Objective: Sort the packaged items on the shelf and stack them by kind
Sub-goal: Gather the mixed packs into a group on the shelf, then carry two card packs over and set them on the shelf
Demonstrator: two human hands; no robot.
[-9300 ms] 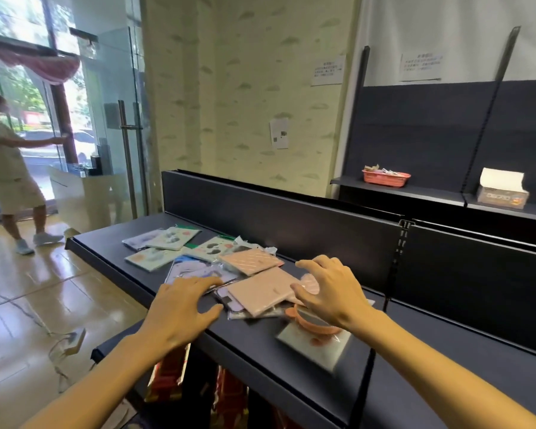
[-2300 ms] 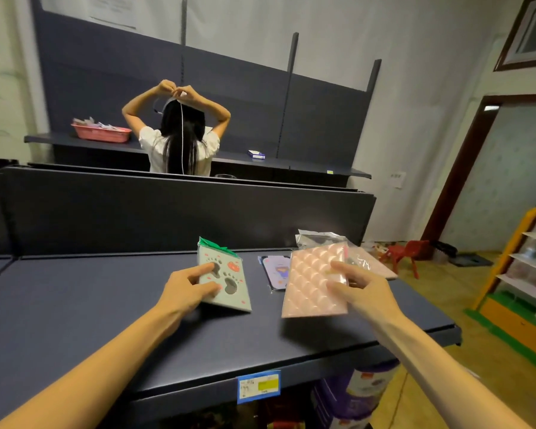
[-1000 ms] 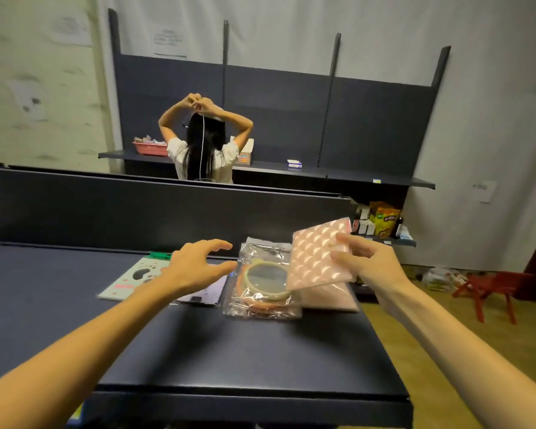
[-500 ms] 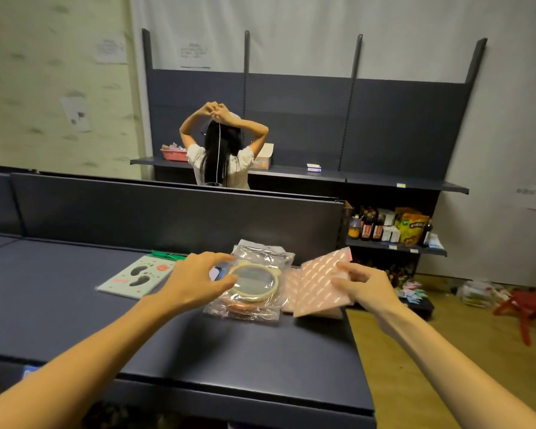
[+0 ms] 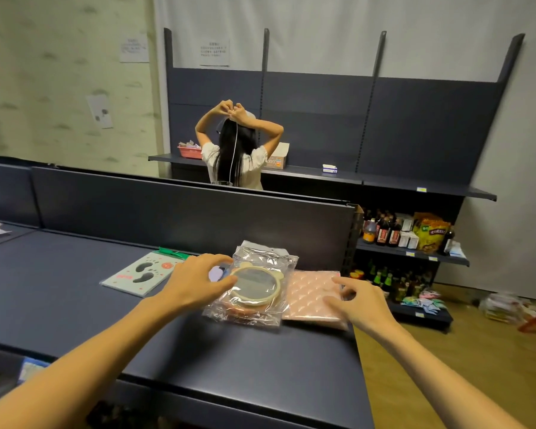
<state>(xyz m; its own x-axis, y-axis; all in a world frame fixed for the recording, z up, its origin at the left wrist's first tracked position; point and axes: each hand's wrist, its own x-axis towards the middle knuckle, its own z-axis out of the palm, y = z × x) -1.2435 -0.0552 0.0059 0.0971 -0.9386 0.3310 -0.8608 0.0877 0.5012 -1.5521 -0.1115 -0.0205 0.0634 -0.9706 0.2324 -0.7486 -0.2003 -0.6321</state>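
Left grip (image 5: 198,281) curls loosely over a small purple packet (image 5: 216,273), holding nothing firmly; right grip (image 5: 358,300) spread, fingertips resting on the pink quilted packs (image 5: 310,297). On the shelf (image 5: 75,298), left to right: one green footprint card (image 5: 143,273), one bagged round mirror (image 5: 256,284), pink pile, count unclear. Judged mid-sort; next, gather matching kinds.

No print legible anywhere. Two paper notices (image 5: 214,52) on far wall: lines of small characters, too blurred to read. Green card pack (image 5: 143,272) on shelf (image 5: 59,274): footprint graphics, red lettering unreadable. Yellow snack bag (image 5: 432,232) and bottle labels (image 5: 384,235) on side rack: characters indistinct. Shelf-edge price tags (image 5: 420,189): unreadable.
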